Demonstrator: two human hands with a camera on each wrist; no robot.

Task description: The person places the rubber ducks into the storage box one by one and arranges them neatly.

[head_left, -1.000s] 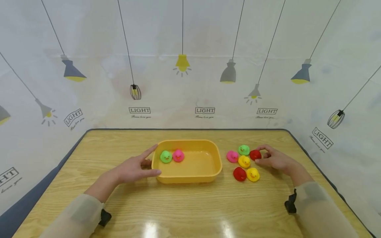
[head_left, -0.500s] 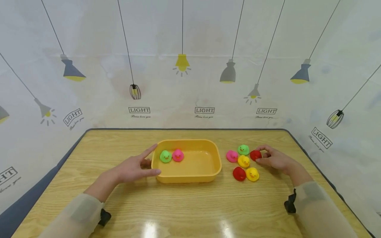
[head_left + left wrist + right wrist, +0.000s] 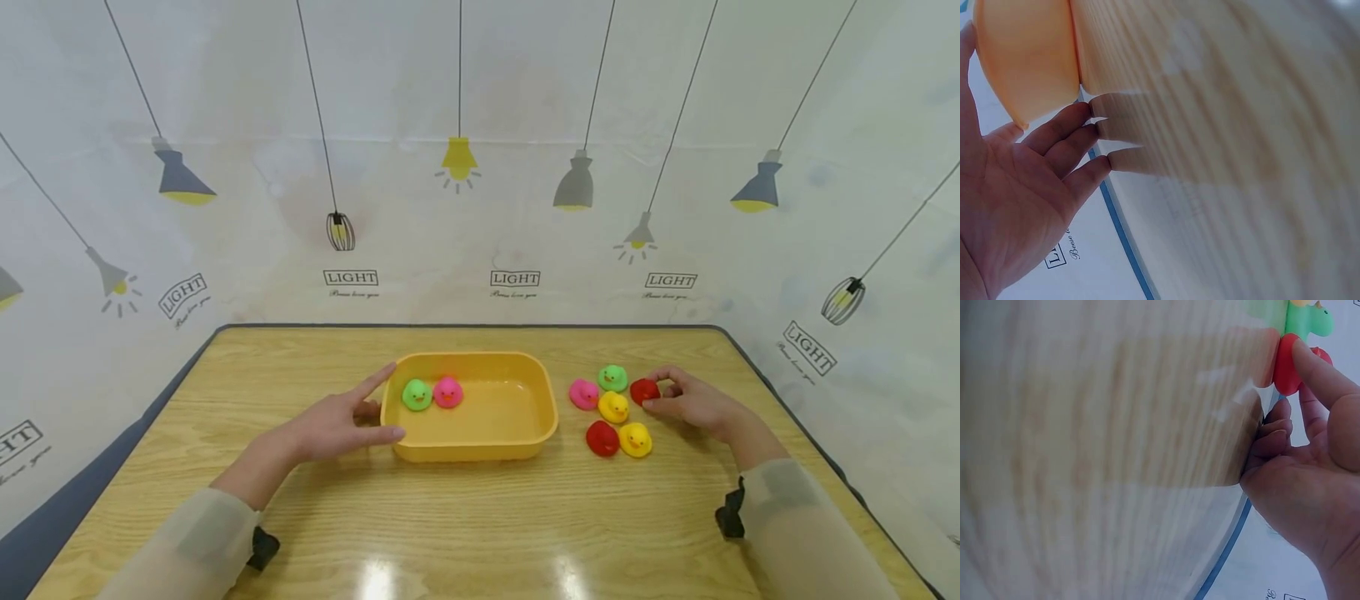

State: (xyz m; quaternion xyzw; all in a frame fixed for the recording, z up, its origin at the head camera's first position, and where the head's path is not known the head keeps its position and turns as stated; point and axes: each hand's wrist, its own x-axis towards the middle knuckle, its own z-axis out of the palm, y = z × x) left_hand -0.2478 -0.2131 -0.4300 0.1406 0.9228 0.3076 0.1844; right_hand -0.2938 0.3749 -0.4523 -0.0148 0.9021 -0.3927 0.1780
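My right hand (image 3: 693, 404) pinches a red rubber duck (image 3: 643, 392) between thumb and forefinger, at the right side of a cluster of toy ducks. In the right wrist view this duck (image 3: 1286, 365) is down at the tabletop, with the other fingers curled beneath the palm. At the left end of a yellow plastic tub (image 3: 472, 452), my left hand (image 3: 337, 425) spreads thumb and forefinger along the rim. Its remaining fingers rest on the table in the left wrist view. Inside the tub sit a green duck (image 3: 417, 396) and a pink duck (image 3: 448, 392).
Between tub and right hand stand a pink duck (image 3: 583, 394), a green duck (image 3: 612, 377), a yellow duck (image 3: 613, 407), another red duck (image 3: 602, 438) and another yellow duck (image 3: 636, 440). The wooden table (image 3: 480, 525) meets a lamp-patterned sheet (image 3: 420, 217) behind.
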